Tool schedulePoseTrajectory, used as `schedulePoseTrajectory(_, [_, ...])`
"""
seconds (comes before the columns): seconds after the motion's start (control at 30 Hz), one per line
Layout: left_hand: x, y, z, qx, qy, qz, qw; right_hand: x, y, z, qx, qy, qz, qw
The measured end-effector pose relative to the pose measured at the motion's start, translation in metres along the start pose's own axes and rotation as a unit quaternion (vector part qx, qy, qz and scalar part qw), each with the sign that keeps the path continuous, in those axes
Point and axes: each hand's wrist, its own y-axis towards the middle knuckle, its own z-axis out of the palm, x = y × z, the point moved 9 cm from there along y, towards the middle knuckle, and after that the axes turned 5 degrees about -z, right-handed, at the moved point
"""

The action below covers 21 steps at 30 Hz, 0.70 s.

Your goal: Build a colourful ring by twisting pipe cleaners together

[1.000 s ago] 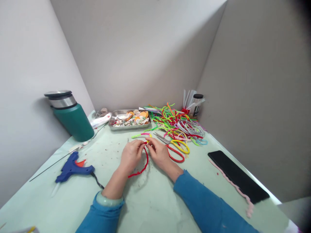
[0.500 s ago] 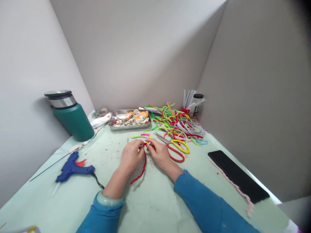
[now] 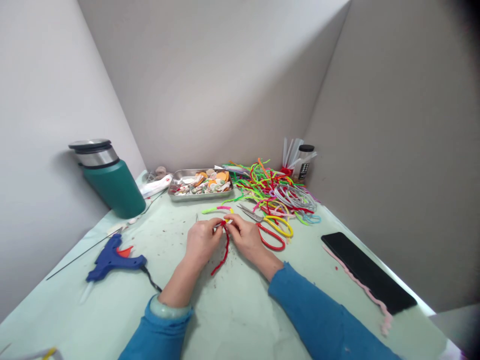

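Note:
Between my fingertips at the middle of the table is a red pipe cleaner [image 3: 226, 251], its loose tail hanging down toward me. My left hand [image 3: 202, 240] pinches it from the left, and my right hand [image 3: 246, 239] pinches from the right, the fingertips almost meeting. A pipe cleaner strand of green, pink and yellow [image 3: 217, 210] runs to my right fingertips; how it joins the red one is hidden. Just right of my right hand lie scissors [image 3: 268, 227] with one yellow and one red handle.
Behind my hands are a metal tray [image 3: 200, 197] of small flat pieces and a heap of pipe cleaners [image 3: 270, 182]. On the left are a green bottle [image 3: 114, 187] and a blue glue gun [image 3: 112, 259]. A black phone-like slab [image 3: 367, 270] lies right, beside a pink strand [image 3: 356, 280].
The red pipe cleaner's tail has swung to the right and its lower end has risen slightly. Both hands stay almost in the same place.

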Motion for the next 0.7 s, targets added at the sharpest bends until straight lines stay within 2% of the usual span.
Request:
schedulePoseTrajectory(0.27, [0.0012, 0.0035, -0.0034, -0.003, -0.117, 0.000, 0.993, -0.0016, 0.0008, -0.0013, -0.006, 0.014, 0.004, 1.000])
schedulePoseTrajectory(0.53, [0.0059, 0.0053, -0.0086, -0.019, -0.238, -0.029, 0.971, -0.0058, 0.0007, -0.0021, -0.011, 0.031, 0.015, 0.999])
schedulePoseTrajectory(0.7, [0.0067, 0.0068, -0.0064, -0.009, -0.286, -0.034, 0.958, -0.0078, -0.0002, 0.0003, -0.005, 0.034, 0.024, 0.999])
